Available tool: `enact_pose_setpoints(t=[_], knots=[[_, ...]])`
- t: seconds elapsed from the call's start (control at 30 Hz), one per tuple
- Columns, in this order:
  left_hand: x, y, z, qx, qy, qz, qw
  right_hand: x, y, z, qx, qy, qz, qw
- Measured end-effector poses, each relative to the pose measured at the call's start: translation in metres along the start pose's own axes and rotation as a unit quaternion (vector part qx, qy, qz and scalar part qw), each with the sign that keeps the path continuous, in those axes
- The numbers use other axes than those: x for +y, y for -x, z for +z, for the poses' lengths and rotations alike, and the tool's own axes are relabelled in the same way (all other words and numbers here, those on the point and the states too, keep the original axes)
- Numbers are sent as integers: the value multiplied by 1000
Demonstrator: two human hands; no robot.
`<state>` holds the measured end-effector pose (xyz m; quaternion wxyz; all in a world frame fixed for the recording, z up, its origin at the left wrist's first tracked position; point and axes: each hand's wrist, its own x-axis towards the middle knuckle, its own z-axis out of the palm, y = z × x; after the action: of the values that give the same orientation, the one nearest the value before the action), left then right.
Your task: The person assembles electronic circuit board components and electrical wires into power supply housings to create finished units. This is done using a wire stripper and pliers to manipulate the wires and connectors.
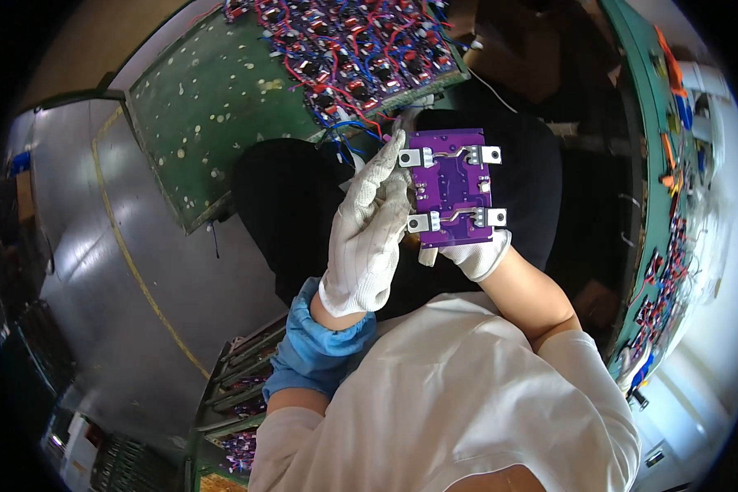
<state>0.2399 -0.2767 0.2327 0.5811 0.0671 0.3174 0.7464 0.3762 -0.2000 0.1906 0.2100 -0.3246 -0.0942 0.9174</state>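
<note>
A purple circuit board point(453, 187) is held up before my lap, its flat face toward me, with silver metal tabs at its four corners. My left hand point(366, 225), in a white glove with soiled fingertips, closes along the board's left edge. Red and blue wires point(346, 131) show beyond its fingertips; whether they belong to this board I cannot tell. From below and behind, my right hand point(480, 256), also gloved, supports the board; its fingers are mostly hidden. A small pale piece point(427, 257) pokes out under the board's lower edge, too unclear to name.
Ahead, a green speckled table point(213, 115) carries a dense group of wired circuit boards point(361, 49). A green bench point(644, 271) along the right bears more boards and orange-handled tools point(671, 152). Low on the left stands a rack point(242, 373) with boards. A yellow line point(131, 254) crosses the grey floor.
</note>
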Motion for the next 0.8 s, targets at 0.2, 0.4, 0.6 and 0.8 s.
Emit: enact_pose_setpoints(t=[0.2, 0.4, 0.6, 0.8], knots=[[21, -45, -70, 3, 73, 46, 996, -10, -77, 68, 37, 49, -57, 997], [8, -65, -111, 134, -24, 39, 990, -4, -186, 117, 113, 353, -177, 912], [14, -76, -102, 96, -22, 9, 995, 75, -347, 136, -104, 609, -289, 732], [17, -84, -98, 151, -247, -79, 954, 94, -496, 134, -71, 641, -367, 670]])
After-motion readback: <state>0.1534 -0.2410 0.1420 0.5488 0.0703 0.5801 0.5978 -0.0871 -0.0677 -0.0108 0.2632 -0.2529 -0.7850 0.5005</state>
